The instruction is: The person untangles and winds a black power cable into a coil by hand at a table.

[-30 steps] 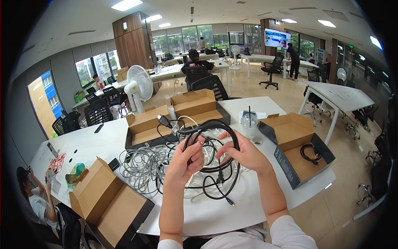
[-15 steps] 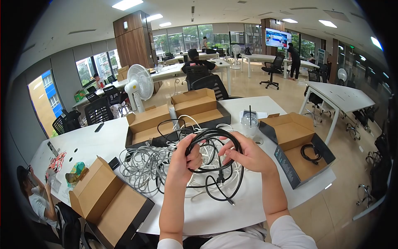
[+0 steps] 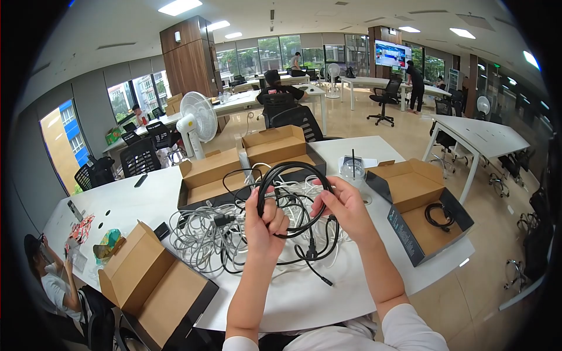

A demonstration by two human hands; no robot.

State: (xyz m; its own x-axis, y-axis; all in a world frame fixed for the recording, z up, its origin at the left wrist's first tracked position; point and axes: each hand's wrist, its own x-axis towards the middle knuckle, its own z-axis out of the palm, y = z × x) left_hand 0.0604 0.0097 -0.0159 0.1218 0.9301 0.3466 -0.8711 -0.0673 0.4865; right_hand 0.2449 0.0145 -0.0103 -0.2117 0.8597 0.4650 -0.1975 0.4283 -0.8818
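2 bare hands, left hand (image 3: 266,225) and right hand (image 3: 345,206). Slim fingers, narrow wrists; forearms uncovered, broadening toward the elbows.

Top: white, short-sleeved, plain where seen. Left sleeve (image 3: 239,344): just a small rounded piece at the near edge of view, hem end showing. Right sleeve (image 3: 411,329): much more fabric in view, loose and wide, soft creases with pale grey shading, hem curving around the arm near the elbow. Shirt front (image 3: 328,341): white strip between the 2 arms, low in view, wrinkled, lightly shadowed. Rest of garment cut off by the near edge. Nails too small to tell.
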